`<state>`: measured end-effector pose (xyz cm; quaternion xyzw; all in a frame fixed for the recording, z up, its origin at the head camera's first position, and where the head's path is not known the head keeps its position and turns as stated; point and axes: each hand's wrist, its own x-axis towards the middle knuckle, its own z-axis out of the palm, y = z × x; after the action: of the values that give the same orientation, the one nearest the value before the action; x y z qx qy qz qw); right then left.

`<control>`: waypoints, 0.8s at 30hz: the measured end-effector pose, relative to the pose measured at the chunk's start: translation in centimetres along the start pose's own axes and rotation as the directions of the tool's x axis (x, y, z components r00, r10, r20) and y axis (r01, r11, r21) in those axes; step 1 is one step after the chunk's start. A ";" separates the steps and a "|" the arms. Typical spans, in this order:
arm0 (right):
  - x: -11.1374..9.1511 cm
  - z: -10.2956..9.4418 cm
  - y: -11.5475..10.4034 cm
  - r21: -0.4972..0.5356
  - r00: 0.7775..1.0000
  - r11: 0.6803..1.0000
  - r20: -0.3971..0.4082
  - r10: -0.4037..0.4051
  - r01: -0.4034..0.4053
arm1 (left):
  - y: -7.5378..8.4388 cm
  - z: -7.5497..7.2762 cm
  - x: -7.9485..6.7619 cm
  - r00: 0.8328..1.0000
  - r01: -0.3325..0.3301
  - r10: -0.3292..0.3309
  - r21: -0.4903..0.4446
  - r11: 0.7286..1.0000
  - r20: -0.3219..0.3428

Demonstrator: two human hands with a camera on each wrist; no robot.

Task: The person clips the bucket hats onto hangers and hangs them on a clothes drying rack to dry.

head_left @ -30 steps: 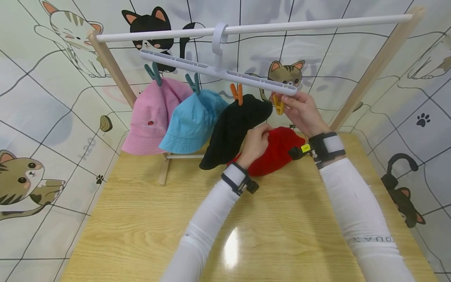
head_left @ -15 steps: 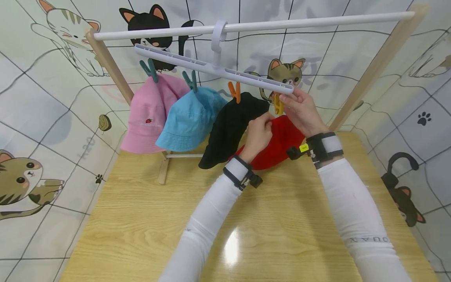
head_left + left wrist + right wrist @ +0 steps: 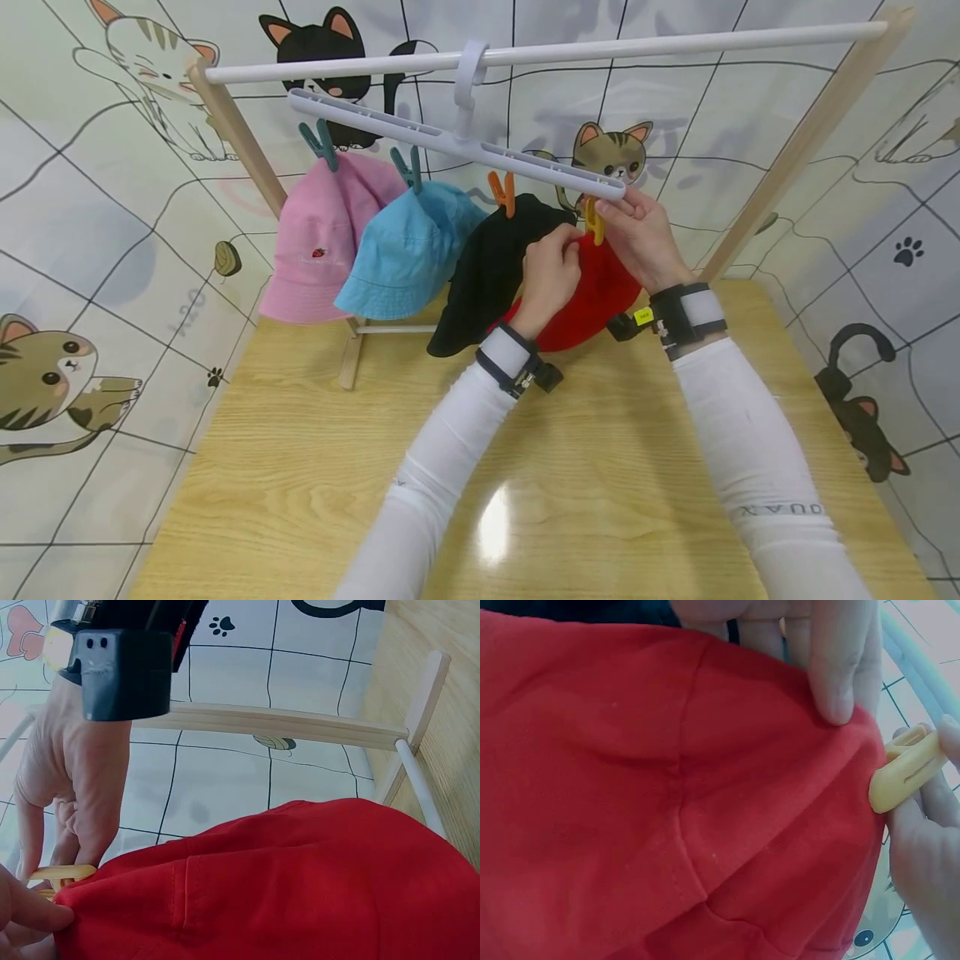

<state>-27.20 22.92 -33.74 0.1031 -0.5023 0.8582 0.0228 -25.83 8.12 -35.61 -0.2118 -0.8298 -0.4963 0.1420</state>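
Observation:
My left hand (image 3: 551, 271) pinches a red bucket hat (image 3: 596, 296) by its crown and holds it up under the right end of a pale lavender hanger (image 3: 465, 147). Close by, my right hand (image 3: 645, 246) pinches a yellow clothespin (image 3: 594, 221) just beneath that end. In the right wrist view the tips of the yellow clothespin (image 3: 901, 780) meet the crown's edge, with my left thumb pressing the fabric beside it. Folds of the red hat (image 3: 300, 881) fill the lower part of the left wrist view.
A pink hat (image 3: 322, 250), a light blue hat (image 3: 412, 250) and a black hat (image 3: 491, 275) hang from clothespins to the left, the black one right beside my left hand. The hanger hooks over a white rail (image 3: 675, 46) on wooden posts, above a wooden table (image 3: 420, 408).
My left hand has raised the red hat, bringing its crown up to the yellow clothespin. The right hand keeps its pinch on the clothespin, almost unmoved.

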 end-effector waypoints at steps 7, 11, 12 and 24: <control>-0.1 -0.3 -0.2 -0.048 1.000 0.999 0.019 -0.001 0.002 | 0.3 0.2 0.1 1.000 -0.004 0.003 -0.051 0.999 -0.014; -0.3 -0.5 -0.4 -0.080 0.999 0.997 0.042 -0.008 0.011 | 0.5 0.5 0.2 1.000 0.001 -0.002 -0.049 0.999 -0.017; -0.3 -0.6 -0.4 -0.088 0.999 0.996 0.045 -0.013 0.017 | 0.6 0.6 0.1 1.000 0.004 -0.004 -0.043 0.999 -0.015; -0.4 -1.2 -1.2 -0.128 0.998 0.990 -0.005 -0.061 0.060 | 1.4 1.3 -0.3 0.999 0.032 -0.032 -0.002 0.999 0.044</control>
<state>-26.80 24.59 -33.36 0.1127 -0.5526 0.8238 0.0579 -24.92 9.77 -35.27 -0.2098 -0.8354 -0.4947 0.1154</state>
